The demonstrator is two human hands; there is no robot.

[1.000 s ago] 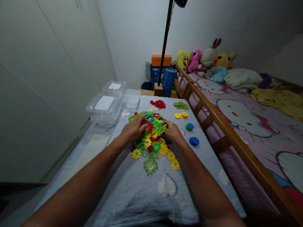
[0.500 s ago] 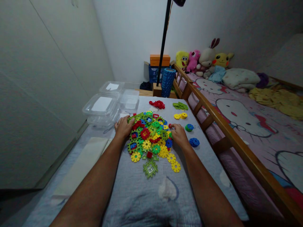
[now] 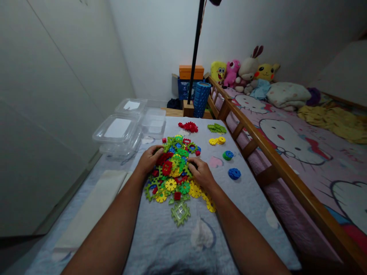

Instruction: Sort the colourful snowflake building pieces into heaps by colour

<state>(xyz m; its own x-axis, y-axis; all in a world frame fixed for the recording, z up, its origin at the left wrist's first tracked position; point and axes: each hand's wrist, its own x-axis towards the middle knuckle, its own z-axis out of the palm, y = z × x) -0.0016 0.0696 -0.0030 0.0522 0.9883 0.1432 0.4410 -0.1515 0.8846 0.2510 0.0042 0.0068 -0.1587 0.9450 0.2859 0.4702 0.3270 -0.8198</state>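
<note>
A mixed pile of plastic building pieces in red, yellow, green and blue lies on the cloth-covered table. My left hand rests against the pile's left side, thumb apart from the fingers. On the other side, my right hand reaches into the pile with bent, parted fingers. No piece shows plainly held in either hand; the right fingertips are partly hidden among the pieces. A clear green square piece lies at the near edge, below a small red block.
Sorted groups lie beyond and to the right: red pieces, green pieces, yellow discs, a green-and-blue stack and blue discs. Clear plastic boxes stand at left. A wooden bed rail borders the right.
My right hand has moved left into the pile, pushing its right side inward. My left hand has come slightly nearer. The pile's middle is narrower, and some pieces have shifted left.
</note>
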